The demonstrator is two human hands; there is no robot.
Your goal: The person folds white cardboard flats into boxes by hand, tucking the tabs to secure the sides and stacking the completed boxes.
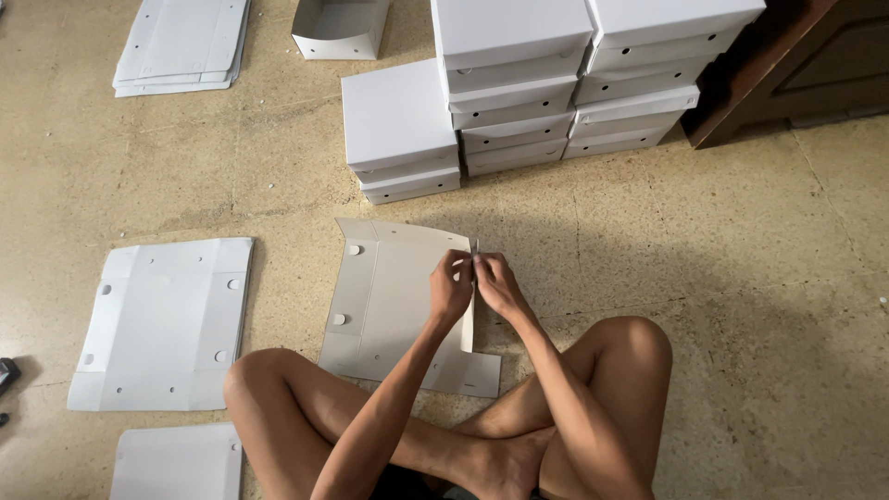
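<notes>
Floor (741,278): speckled tan ground, being sat on cross-legged by the person.
Stacked boxes (519,83): finished white boxes are being kept in piles by the far wall.
Flat sheets (162,319): unfolded white blanks are being left lying to the left, well apart from the hands.
Cardboard blank (389,296): lying on the floor just before the knees, its right flap is being folded upright.
Left hand (451,289): fingers are being closed narrowly on the raised flap.
Right hand (497,285): fingers are being pinched on the same flap, touching the left hand.
</notes>
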